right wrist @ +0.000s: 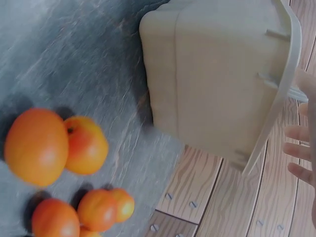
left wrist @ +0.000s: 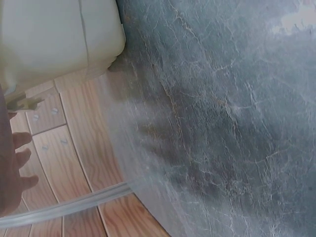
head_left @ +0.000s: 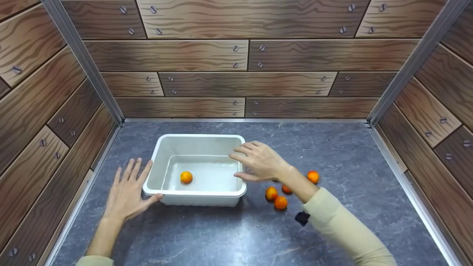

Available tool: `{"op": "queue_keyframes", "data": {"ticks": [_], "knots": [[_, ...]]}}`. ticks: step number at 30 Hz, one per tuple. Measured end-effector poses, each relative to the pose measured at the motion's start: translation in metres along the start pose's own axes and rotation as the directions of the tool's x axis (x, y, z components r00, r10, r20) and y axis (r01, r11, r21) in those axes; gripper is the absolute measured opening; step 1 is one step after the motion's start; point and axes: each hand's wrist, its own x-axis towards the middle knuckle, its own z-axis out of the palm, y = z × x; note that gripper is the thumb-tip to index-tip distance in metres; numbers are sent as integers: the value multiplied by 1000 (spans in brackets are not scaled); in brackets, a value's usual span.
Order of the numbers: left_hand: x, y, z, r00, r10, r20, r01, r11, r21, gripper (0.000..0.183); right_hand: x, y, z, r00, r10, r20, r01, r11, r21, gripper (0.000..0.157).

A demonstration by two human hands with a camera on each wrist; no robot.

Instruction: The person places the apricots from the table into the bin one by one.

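Observation:
A white rectangular plastic tub stands on the dark marbled surface, left of centre in the head view. One round orange fruit lies on its floor. My left hand is at the tub's left side with fingers spread, its thumb right at the front left corner of the rim. Over the right rim hovers my right hand, fingers loosely bent and nothing between them. Right of the tub, several more smooth orange-red fruits lie loose, partly hidden by the right forearm; the right wrist view shows them close up.
Wood-patterned walls enclose the surface at the back and both sides. Metal strips run along the surface's edges. A small black object sits at the right sleeve's cuff.

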Motion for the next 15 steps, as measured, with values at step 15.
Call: {"op": "queue_keyframes", "data": {"ticks": [15], "knots": [[-1,0,0,1000,-1,2,1,1000,-1,109,-53,15,-5,998,66,-20,-66,998,20,60]]}}
